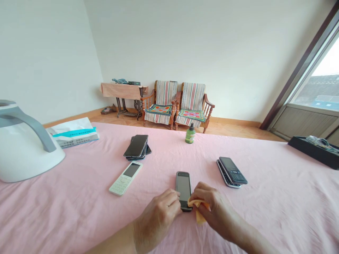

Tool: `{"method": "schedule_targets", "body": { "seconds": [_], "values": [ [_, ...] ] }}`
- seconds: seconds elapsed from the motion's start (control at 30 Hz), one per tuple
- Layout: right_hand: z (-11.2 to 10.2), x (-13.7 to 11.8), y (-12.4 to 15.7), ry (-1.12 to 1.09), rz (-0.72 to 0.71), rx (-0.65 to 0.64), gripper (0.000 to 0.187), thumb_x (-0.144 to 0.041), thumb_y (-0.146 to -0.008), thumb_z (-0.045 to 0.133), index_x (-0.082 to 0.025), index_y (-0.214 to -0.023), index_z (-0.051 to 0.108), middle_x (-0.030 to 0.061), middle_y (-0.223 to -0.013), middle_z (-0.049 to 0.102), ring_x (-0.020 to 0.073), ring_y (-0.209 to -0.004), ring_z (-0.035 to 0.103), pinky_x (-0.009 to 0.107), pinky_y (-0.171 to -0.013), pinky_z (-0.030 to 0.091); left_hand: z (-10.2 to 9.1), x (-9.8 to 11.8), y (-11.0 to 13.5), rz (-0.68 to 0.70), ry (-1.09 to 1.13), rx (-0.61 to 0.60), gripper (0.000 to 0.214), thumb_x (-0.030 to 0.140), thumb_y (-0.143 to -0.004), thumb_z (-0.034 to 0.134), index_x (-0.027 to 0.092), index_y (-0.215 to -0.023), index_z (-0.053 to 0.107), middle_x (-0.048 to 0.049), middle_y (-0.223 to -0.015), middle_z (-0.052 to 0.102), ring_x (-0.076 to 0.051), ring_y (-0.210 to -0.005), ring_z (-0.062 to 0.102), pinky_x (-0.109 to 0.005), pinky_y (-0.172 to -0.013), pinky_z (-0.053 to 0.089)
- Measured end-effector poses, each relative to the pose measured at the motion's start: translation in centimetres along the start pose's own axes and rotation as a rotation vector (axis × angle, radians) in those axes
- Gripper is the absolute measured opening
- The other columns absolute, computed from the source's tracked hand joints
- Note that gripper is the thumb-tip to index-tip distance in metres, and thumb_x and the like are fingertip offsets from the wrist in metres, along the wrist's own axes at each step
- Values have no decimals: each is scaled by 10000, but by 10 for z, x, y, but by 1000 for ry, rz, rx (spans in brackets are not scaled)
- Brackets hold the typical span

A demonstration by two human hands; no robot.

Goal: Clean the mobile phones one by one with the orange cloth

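A dark phone (183, 187) lies flat on the pink tablecloth (79, 211) right in front of me. My left hand (157, 217) is curled, its fingertips pinching the phone's near left edge. My right hand (212, 210) is closed on a small yellow cloth (199, 208) and presses it against the phone's near end. A white keypad phone (125, 178) lies to the left. Behind it sits a stack of dark phones (137, 146). Two dark keypad phones (231, 171) lie stacked to the right.
A small green bottle (190, 134) stands at the table's far edge. A white kettle (25, 143) sits far left, a white and teal packet (74, 133) behind it. A black tray (315, 150) is at far right. Two wooden chairs (177, 106) stand by the wall.
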State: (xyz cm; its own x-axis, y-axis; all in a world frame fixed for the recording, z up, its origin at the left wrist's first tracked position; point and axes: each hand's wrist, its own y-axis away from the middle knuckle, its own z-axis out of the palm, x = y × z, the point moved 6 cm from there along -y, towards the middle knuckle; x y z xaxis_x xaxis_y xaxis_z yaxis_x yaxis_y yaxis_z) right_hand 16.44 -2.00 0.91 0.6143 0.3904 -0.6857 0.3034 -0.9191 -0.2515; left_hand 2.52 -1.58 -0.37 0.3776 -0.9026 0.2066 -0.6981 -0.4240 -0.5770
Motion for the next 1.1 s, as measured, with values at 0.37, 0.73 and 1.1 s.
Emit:
{"method": "schedule_targets", "body": {
  "seconds": [0.37, 0.73, 1.1],
  "values": [
    [10, 12, -79, 328, -110, 109, 236, 29, -753, 452, -142, -711, 608, 54, -805, 551, 158, -785, 517, 256, -693, 404, 2, -3, -2, -58, 5, -75, 133, 111, -883, 519, 155, -762, 551, -21, -806, 585, -174, -839, 592, -281, -698, 534],
    [-2, 14, -62, 292, -88, 111, 268, 50, -735, 432, -150, -747, 611, 48, -809, 545, 161, -781, 517, 270, -700, 416, 2, -1, -1, -34, -13, -70, 186, 100, -896, 489, 149, -726, 546, -22, -785, 569, -162, -839, 578, -259, -711, 528],
    [13, -8, 6, 66, -12, 25, 351, 64, -662, 408, -204, -766, 609, 32, -826, 553, 168, -783, 535, 264, -651, 419, -2, -1, -1, -22, 64, -39, 174, 83, -902, 467, 152, -836, 612, -49, -870, 621, -172, -947, 588, -294, -799, 543]
  ]
}}
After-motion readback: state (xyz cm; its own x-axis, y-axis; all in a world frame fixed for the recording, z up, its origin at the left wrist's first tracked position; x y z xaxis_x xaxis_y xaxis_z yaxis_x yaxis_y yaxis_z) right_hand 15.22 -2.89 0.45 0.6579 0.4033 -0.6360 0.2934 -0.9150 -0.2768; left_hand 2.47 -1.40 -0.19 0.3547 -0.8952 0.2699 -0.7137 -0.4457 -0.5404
